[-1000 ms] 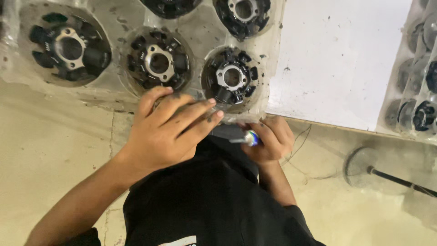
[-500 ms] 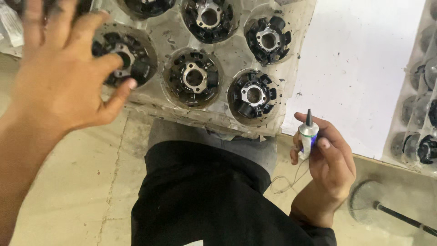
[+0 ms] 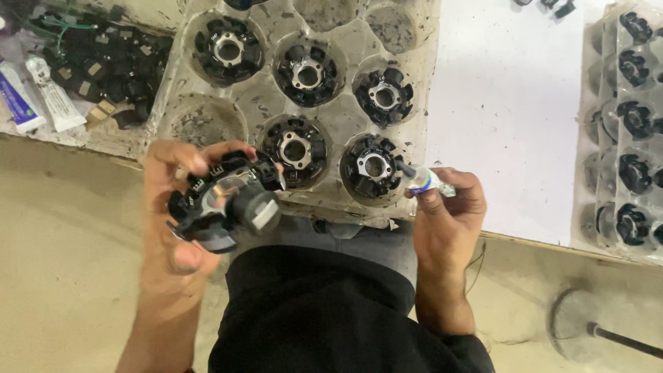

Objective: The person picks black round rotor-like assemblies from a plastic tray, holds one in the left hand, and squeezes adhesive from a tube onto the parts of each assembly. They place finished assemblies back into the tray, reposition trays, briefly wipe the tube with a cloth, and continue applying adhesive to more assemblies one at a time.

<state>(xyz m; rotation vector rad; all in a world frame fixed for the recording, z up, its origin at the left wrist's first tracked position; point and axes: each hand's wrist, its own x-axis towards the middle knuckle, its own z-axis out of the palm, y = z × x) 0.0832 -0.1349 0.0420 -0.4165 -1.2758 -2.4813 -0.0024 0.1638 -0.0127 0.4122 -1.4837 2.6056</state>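
My left hand holds a round black part with a shiny metal centre, lifted off the tray and close to my body. My right hand grips a small glue tube with its dark nozzle pointing left toward a black ring part in the tray's near row. A clear plastic tray on the bench holds several of these black round parts in moulded cups, and some cups are empty.
A white sheet covers the bench to the right of the tray. A second tray of black parts stands at the far right. Tubes and small black pieces lie at the far left. A round stool base sits on the floor.
My left hand reached to the tray's left side and has come back holding a black round part. My right hand tilted the tube's nozzle from upright toward the tray.
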